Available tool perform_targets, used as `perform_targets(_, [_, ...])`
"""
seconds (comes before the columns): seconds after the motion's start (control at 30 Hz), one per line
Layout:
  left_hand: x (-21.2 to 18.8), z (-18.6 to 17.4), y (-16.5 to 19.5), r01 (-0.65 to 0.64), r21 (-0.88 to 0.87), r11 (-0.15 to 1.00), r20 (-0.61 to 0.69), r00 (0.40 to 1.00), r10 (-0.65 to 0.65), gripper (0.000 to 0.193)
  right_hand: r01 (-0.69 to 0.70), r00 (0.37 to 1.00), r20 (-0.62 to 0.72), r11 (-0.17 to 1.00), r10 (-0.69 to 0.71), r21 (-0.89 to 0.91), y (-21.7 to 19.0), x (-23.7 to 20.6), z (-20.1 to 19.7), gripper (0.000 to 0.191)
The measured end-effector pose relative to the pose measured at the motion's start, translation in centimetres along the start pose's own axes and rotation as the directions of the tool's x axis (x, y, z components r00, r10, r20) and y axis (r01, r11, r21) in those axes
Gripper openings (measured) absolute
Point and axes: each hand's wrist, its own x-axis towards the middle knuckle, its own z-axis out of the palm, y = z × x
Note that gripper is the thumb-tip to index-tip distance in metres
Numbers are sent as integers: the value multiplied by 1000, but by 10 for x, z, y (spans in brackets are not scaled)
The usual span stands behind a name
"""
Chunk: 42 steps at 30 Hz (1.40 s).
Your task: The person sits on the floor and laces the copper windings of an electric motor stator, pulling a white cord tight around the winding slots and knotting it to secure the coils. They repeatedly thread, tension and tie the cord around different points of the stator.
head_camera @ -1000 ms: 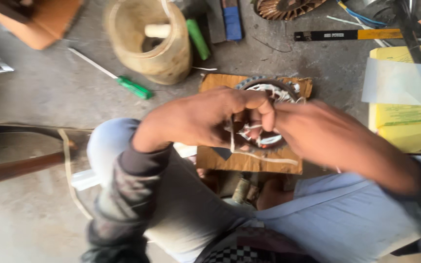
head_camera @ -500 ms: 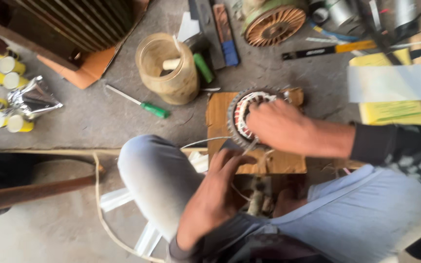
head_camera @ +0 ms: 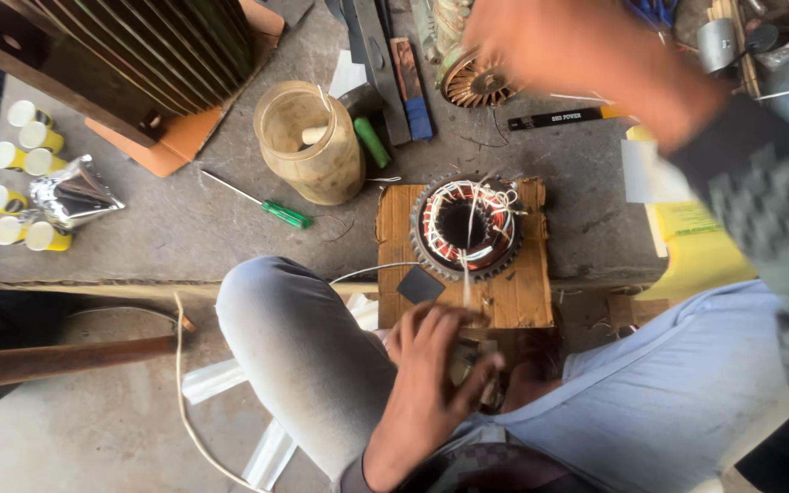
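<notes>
A round motor stator [head_camera: 466, 226] with red-copper windings and white lacing lies on a wooden block [head_camera: 513, 297] in front of my knees. A white thread [head_camera: 468, 265] runs from the stator down to my left hand [head_camera: 431, 370], whose fingers are curled at the block's near edge, closed on the thread and a small object I cannot make out. My right hand [head_camera: 568, 55] is raised high over the bench at the top, badly blurred, well clear of the stator. Whether it holds anything cannot be seen.
On the concrete bench stand a tan jar [head_camera: 308, 141], a green-handled screwdriver [head_camera: 276, 212], a finned dark motor housing [head_camera: 139, 50], yellow-capped small bottles [head_camera: 20, 155], a foil packet [head_camera: 70, 196], a copper coil [head_camera: 477, 80] and a yellow box [head_camera: 696, 246].
Both hands were together on the stator. The left hand then dropped to the block's near edge, and the right hand has lifted off the stator and swung up and away.
</notes>
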Motion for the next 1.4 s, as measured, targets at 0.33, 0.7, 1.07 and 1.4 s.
perform_targets(0.33, [84, 61, -69, -132, -853, 505, -218, 969, -115, 28, -180, 719, 653, 971, 237, -154, -55, -67, 86, 14])
perform_targets(0.7, [69, 33, -57, -249, 206, 946, -247, 922, 297, 33, 204, 979, 35, 972, -201, -118, -31, -62, 86, 6])
perform_targets(1.07, [80, 16, -56, -200, 340, 919, -97, 964, 246, 25, -62, 966, 194, 884, 170, -464, -55, -108, 22, 10])
perform_targets(1.4, [86, 18, -69, -200, 208, 957, -45, 976, 214, 32, -158, 808, 555, 980, 197, -117, -72, -72, 69, 27])
